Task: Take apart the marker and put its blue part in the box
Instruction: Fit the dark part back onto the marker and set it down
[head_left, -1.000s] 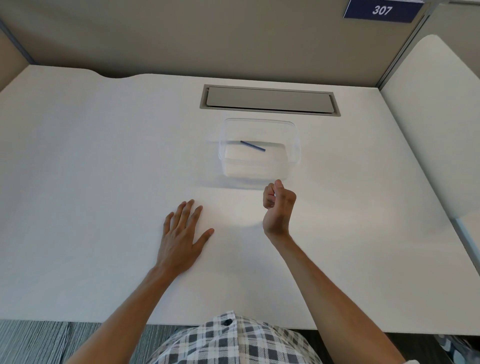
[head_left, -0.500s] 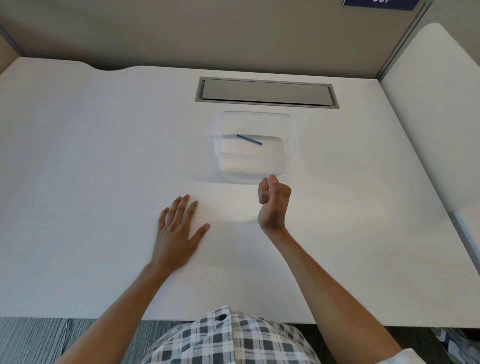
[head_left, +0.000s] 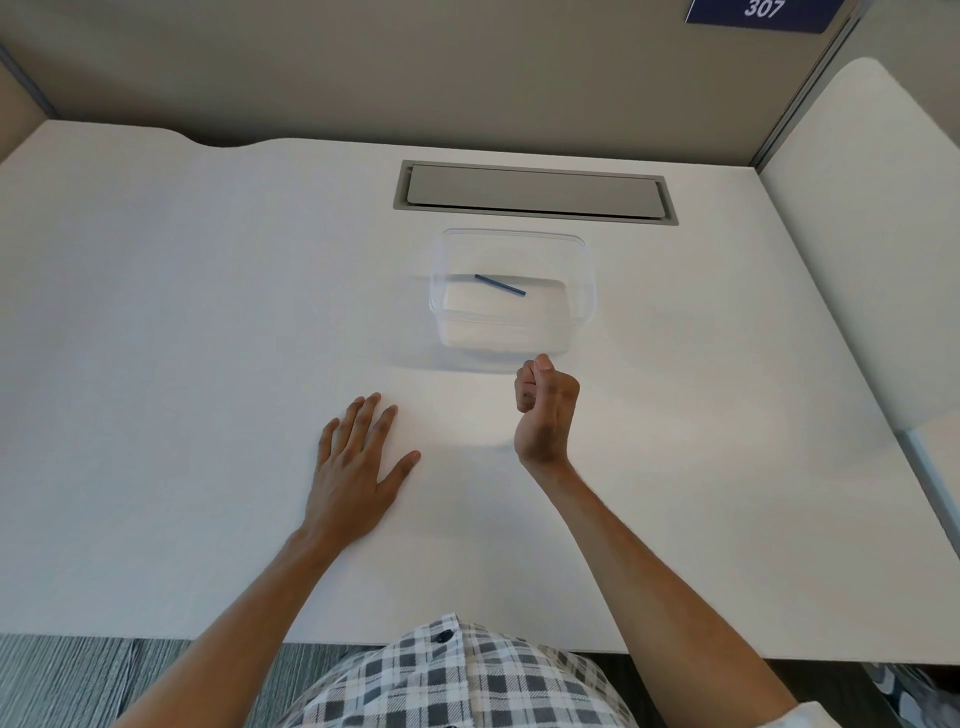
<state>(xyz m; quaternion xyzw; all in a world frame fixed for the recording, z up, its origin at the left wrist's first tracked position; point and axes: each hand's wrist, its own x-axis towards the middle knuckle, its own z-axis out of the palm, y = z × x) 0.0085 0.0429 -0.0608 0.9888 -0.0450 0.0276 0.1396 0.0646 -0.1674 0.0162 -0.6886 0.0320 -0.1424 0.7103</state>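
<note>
**Blue part lies in the clear box, both hands outside it**

The blue part (head_left: 500, 285), a thin dark-blue stick, lies on the floor of the clear box (head_left: 584, 291), towards the far side, slanted with its left end further from the person than its right end. Nothing else shows inside the box. The box is a transparent, rounded-corner tub standing upright on the white desk (head_left: 208, 312), just in front of the grey cable hatch (head_left: 535, 191) set into the desktop.

The right hand (head_left: 545, 410) is raised just in front of the box's near edge, fingers curled into a loose fist with the thumb laid over them. Whether anything is enclosed in that fist cannot be told; no object shows between the fingers. It does not touch the box.

The left hand (head_left: 358, 467) lies flat on the desk, palm down, fingers spread and released, holding nothing. It sits to the left of the right hand and well short of the box.

A blue sign (head_left: 761, 10) reading 307 hangs on the partition at the upper right. A checked shirt (head_left: 457, 680) shows at the bottom edge.
</note>
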